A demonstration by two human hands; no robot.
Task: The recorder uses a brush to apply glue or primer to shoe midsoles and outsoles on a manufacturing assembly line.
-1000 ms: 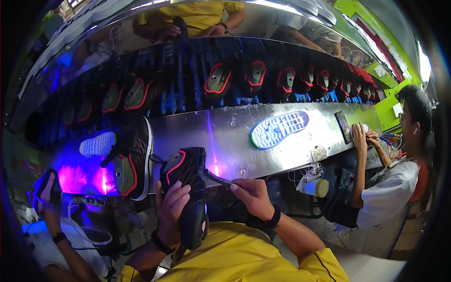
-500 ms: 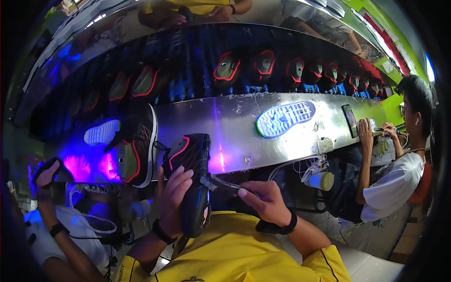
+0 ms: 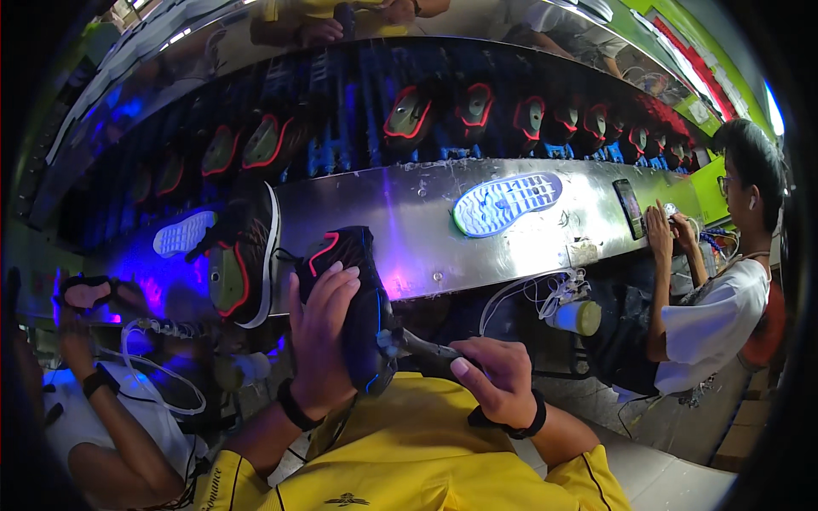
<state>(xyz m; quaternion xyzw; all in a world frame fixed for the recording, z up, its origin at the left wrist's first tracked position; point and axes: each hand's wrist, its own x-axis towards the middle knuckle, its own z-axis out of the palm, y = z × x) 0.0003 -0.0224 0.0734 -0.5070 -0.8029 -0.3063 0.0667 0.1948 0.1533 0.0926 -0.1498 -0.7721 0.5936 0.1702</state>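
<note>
My left hand (image 3: 328, 336) is wrapped round a black shoe upper (image 3: 365, 311) with a red loop and a thin blue line along its edge, held just off the bench's near edge. In my right hand (image 3: 501, 379) is a slim grey-handled brush (image 3: 426, 347), its head against the lower edge of the upper. The brush's bristles are too small to make out. Left of my left hand, a black and red shoe (image 3: 234, 272) with a white sole edge lies on the bench. A white and blue shoe sole (image 3: 509, 204) rests tread up farther right.
The metal bench (image 3: 417, 255) runs across in front of me. Behind it, several black and red shoes (image 3: 407, 115) stand on a blue rack. A pale sole (image 3: 185, 234) lies left. Co-workers sit on both sides; a phone (image 3: 629, 209) and a cup (image 3: 578, 318) are near the right one.
The upper has tilted in my left hand, its lower end swinging right and up. The brush head has moved slightly down and right along the edge. The left co-worker's held piece has turned.
</note>
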